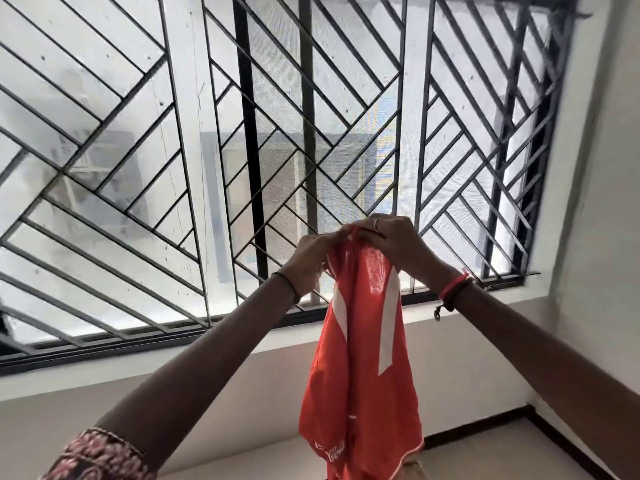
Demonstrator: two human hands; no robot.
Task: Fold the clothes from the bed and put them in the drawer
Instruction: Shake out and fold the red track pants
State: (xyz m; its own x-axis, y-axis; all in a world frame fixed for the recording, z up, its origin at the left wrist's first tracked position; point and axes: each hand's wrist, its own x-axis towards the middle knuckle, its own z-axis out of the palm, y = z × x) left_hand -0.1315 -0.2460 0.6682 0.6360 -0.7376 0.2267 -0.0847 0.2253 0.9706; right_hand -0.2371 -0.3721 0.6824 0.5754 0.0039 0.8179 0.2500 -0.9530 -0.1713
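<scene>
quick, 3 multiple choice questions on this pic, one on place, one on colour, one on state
1. Where does the red garment hang? A on a bed B before the window grille C in a drawer
2. What colour are its stripes? A white B black C blue
3. How is it held? A by one hand B both hands pinch its top C lying flat
Answers: B, the grille shows behind it; A, white bands run down it; B, left hand and right hand meet at its top.
</scene>
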